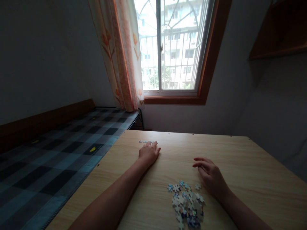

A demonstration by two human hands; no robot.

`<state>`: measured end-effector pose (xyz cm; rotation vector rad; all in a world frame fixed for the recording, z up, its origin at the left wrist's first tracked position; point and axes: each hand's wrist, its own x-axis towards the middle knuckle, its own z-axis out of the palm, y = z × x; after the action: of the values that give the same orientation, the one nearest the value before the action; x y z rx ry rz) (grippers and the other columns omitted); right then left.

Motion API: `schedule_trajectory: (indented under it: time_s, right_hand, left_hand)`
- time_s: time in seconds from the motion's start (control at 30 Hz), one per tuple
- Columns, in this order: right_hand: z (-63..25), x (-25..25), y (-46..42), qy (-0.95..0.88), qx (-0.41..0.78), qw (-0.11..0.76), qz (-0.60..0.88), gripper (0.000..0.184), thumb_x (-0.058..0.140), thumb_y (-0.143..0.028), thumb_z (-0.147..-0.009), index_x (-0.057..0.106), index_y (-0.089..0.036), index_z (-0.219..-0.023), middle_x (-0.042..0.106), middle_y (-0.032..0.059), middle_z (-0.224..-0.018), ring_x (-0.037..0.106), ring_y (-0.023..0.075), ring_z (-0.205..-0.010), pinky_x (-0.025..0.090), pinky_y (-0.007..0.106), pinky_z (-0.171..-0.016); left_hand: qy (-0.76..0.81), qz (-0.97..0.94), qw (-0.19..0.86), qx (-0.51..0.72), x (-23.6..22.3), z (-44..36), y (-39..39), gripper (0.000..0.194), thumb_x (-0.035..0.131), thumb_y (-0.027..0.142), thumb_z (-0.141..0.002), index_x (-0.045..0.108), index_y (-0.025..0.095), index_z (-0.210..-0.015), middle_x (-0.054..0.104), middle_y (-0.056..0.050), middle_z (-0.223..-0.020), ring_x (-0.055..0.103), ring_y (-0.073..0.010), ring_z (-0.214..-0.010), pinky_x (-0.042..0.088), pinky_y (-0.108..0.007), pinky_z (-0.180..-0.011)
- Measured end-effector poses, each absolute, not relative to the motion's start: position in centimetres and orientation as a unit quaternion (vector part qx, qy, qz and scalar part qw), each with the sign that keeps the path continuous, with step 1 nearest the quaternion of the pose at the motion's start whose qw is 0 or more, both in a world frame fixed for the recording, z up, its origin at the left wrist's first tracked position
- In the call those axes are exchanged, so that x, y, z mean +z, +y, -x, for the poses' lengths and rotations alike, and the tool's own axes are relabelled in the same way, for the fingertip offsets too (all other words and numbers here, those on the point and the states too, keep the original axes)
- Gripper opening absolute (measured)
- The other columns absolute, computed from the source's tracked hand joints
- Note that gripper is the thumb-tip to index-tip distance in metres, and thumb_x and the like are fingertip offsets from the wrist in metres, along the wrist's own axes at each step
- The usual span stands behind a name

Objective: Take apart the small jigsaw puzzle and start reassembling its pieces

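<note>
1. A loose heap of small, knobbed jigsaw pieces, pale and blue-purple (pixel 183 201), lies on the pale wood-grained tabletop (pixel 244 169).
2. The bare right hand (pixel 209 174), relaxed, fingers loosely bent, holds nothing visible beside the heap.
3. The bare left hand (pixel 149 153) reaches a short bluish puzzle row (pixel 144 141) near the far edge; whether it grips any, I cannot tell.
</note>
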<state>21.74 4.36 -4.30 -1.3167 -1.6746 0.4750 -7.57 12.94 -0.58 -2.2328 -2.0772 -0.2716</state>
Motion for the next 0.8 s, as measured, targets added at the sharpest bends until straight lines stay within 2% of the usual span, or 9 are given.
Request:
schedule_trajectory:
  time_s: [0.13,0.3,0.5,0.67,0.8]
  right_hand:
    - [-21.8,-4.5,4.4,-0.681,0.191,0.463,0.534,0.024,0.05,-0.025,-0.08,0.075,-0.024,-0.076,0.07,0.0095,-0.108,0.06,0.0281,-0.107,0.045,0.046,-0.097]
    - [-21.9,-4.8,4.5,-0.68,0.199,0.459,0.536,0.025,0.05,-0.026,-0.08,0.075,-0.023,-0.077,0.069,0.0102,-0.109,0.06,0.0282,-0.109,0.045,0.046,-0.097]
    - [-21.9,-4.8,4.6,-0.676,0.198,0.462,0.539,0.024,0.051,-0.026,-0.079,0.074,-0.023,-0.076,0.07,0.0099,-0.109,0.06,0.028,-0.109,0.045,0.046,-0.098]
    - [-21.9,-4.7,4.5,-0.675,0.204,0.458,0.541,0.024,0.05,-0.028,-0.079,0.074,-0.023,-0.076,0.069,0.0096,-0.109,0.06,0.0279,-0.109,0.045,0.046,-0.098]
    - [-21.9,-4.7,4.5,-0.675,0.204,0.46,0.539,0.024,0.051,-0.028,-0.079,0.074,-0.023,-0.076,0.069,0.0096,-0.109,0.06,0.0282,-0.108,0.045,0.046,-0.098]
  left_hand:
    - [-0.689,0.699,0.078,-0.175,0.7,10.1,13.8,0.045,0.04,0.044,-0.097,0.056,0.027,-0.136,0.062,-0.01,-0.114,0.059,-0.0244,-0.104,0.047,-0.032,-0.087]
    - [-0.748,0.611,0.078,-0.247,0.2,14.8,15.7,0.035,0.047,0.025,-0.091,0.071,0.026,-0.116,0.064,-0.008,-0.112,0.059,-0.022,-0.105,0.047,-0.029,-0.09]
    - [-0.768,0.59,0.053,-0.243,-1.7,16.4,16.6,0.026,0.057,0.036,-0.088,0.078,0.029,-0.1,0.066,-0.006,-0.113,0.06,-0.0229,-0.103,0.047,-0.032,-0.092]
    - [-0.77,0.591,0.046,-0.236,-1.6,16.1,16.5,0.025,0.059,0.038,-0.087,0.078,0.031,-0.101,0.065,-0.005,-0.123,0.058,-0.0241,-0.109,0.045,-0.034,-0.093]
    - [-0.77,0.595,0.051,-0.225,-1.6,16.1,16.4,0.024,0.059,0.038,-0.087,0.079,0.031,-0.099,0.065,-0.005,-0.122,0.057,-0.0244,-0.109,0.045,-0.034,-0.093]
